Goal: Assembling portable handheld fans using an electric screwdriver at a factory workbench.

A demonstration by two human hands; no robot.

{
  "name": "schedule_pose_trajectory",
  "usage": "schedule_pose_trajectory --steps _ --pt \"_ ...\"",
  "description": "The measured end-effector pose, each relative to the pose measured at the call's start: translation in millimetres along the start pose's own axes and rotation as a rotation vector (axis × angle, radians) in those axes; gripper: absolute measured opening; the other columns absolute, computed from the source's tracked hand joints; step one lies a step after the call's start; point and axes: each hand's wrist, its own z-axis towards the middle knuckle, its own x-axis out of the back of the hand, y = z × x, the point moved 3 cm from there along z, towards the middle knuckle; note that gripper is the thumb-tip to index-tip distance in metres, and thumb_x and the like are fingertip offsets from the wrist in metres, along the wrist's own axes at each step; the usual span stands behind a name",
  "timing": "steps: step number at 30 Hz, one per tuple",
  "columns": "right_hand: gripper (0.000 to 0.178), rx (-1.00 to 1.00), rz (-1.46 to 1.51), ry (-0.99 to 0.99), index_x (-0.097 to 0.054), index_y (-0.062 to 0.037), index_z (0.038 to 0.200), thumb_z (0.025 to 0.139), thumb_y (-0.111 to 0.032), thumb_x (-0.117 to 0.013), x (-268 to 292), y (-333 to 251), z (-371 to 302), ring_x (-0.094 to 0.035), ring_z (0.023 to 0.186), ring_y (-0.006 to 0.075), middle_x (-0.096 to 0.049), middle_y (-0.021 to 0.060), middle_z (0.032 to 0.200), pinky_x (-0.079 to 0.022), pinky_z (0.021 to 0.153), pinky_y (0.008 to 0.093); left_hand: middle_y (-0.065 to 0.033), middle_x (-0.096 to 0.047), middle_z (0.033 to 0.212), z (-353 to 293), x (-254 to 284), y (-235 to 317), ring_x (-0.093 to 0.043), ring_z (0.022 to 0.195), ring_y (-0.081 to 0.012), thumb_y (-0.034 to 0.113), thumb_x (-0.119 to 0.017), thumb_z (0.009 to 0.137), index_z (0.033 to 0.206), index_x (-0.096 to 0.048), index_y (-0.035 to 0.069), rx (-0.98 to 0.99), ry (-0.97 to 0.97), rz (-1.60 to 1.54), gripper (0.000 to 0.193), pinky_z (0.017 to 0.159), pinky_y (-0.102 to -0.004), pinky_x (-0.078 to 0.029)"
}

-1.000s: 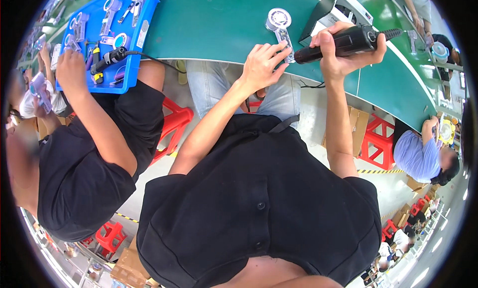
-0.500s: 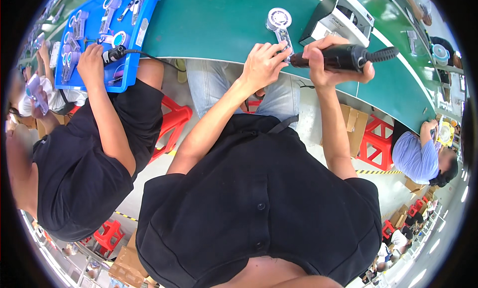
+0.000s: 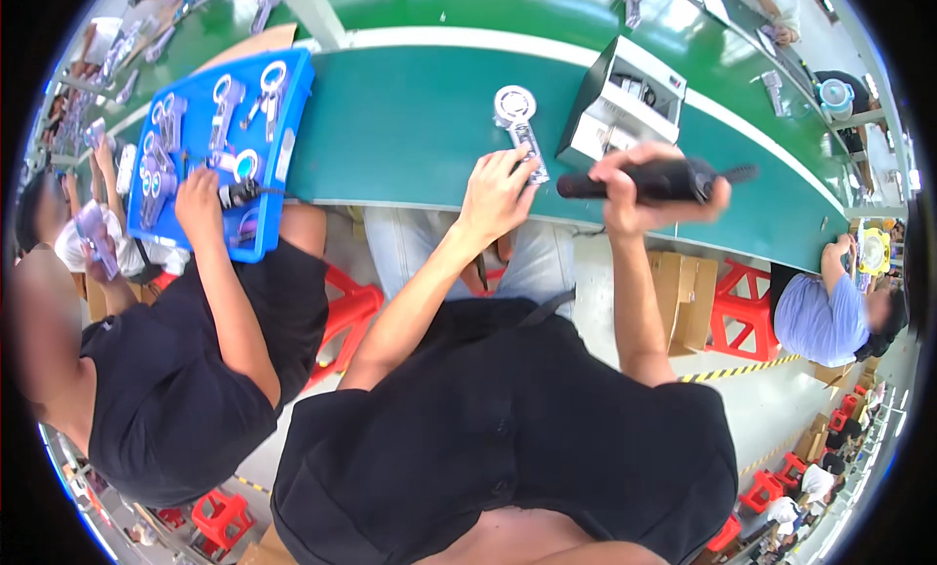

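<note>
On the green bench lies a handheld fan [image 3: 525, 136] with a round white head and an opened handle that shows parts inside. My left hand [image 3: 496, 199] pinches the lower end of that handle, fingertips closed around it. A black electric screwdriver [image 3: 649, 181] lies across my right hand [image 3: 625, 202], gripped by thumb and fingers. Its tip points left and is apart from the fan. The right hand is slightly blurred.
Behind my right hand stands an open box [image 3: 597, 104] with small dark parts inside. At left, a co-worker's hand [image 3: 200, 202] holds another black tool [image 3: 239, 194] over a blue tray [image 3: 301, 97] of several fans. Red stools [image 3: 744, 311] stand beneath the bench.
The view has tilted, showing more of the far bench. My right hand has drawn the screwdriver away from the fan's handle. My left hand stays on the fan.
</note>
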Motion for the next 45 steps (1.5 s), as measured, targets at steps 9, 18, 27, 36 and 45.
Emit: schedule_pose_trajectory --steps 9,18,27,36,45 --pt "0.100 0.001 -0.076 0.210 -0.005 -0.0416 0.149 0.086 -0.001 -0.071 87 -10 30 -0.058 0.053 0.0209 -0.053 0.0163 0.102 -0.054 0.046 0.0344 -0.0177 -0.069 0.115 209 -37 -192 -0.066 0.108 -0.0347 0.002 -0.072 0.078 0.111 -0.068 0.001 -0.057 0.073 0.026 0.033 0.097 -0.0410 -0.052" --pt "0.103 0.021 -0.339 0.315 -0.001 -0.0372 0.152 0.087 -0.017 -0.078 128 -24 25 -0.058 0.052 0.0182 -0.051 0.0122 0.100 -0.051 0.042 0.0301 -0.0174 -0.061 0.121 348 -200 -104 -0.054 0.119 -0.0361 0.042 -0.068 0.088 0.144 -0.049 0.028 -0.181 -0.339 0.311 0.060 0.095 -0.0529 -0.047" --pt "0.113 -0.085 -0.458 0.363 0.002 -0.0419 0.151 0.079 0.018 -0.061 136 -57 37 -0.054 0.052 0.0170 -0.050 0.0115 0.097 -0.054 0.047 0.0312 -0.0140 -0.067 0.106 336 -192 -95 -0.062 0.108 -0.0314 0.021 -0.056 0.091 0.118 -0.066 0.023 -0.034 -0.270 0.484 0.029 0.090 -0.0579 -0.044" --pt "0.117 0.053 -0.134 0.175 0.004 -0.0449 0.148 0.079 0.021 -0.063 87 -37 69 -0.058 0.058 0.0199 -0.053 0.0148 0.101 -0.060 0.053 0.0370 -0.0089 -0.062 0.090 111 -1 -28 -0.059 0.090 -0.0267 0.017 -0.066 0.085 0.131 -0.061 0.016 -0.037 0.039 0.597 0.046 0.083 -0.0472 -0.039" --pt "0.097 0.093 -0.200 -0.073 -0.017 -0.0131 0.146 0.075 0.009 -0.079 40 30 80 -0.061 0.067 0.0122 -0.065 0.0121 0.091 -0.054 0.061 0.0242 -0.0095 -0.057 0.095 -40 17 24 -0.055 0.093 -0.0253 0.018 -0.066 0.087 0.138 -0.054 0.002 0.114 -0.023 0.300 0.054 0.095 -0.0485 -0.038"
